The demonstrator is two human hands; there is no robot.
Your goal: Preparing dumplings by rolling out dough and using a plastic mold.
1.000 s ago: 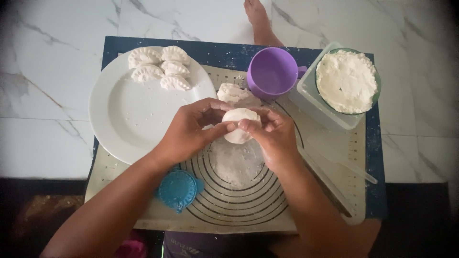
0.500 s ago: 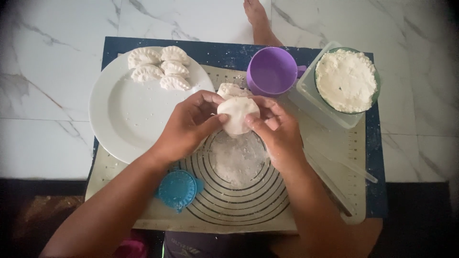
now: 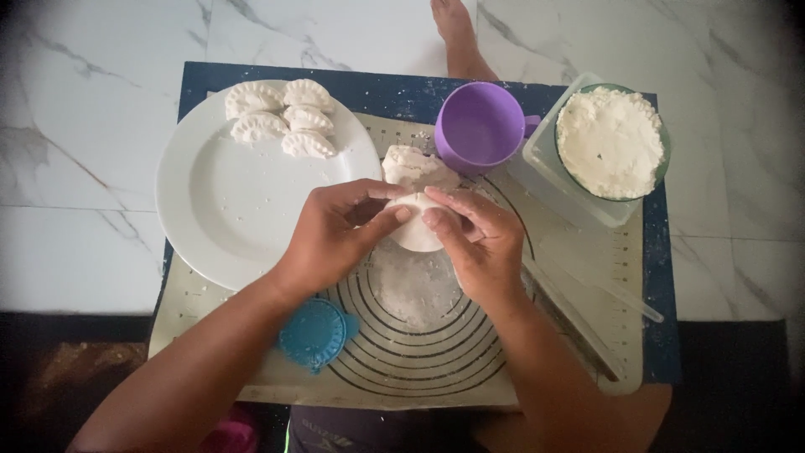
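Head view — hands [image 3: 335,231] [image 3: 478,239] on dough [image 3: 417,231]

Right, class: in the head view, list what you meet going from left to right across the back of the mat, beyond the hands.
White plate with four crimped dumplings → lump of dough → purple cup → clear tub holding a green bowl of flour.
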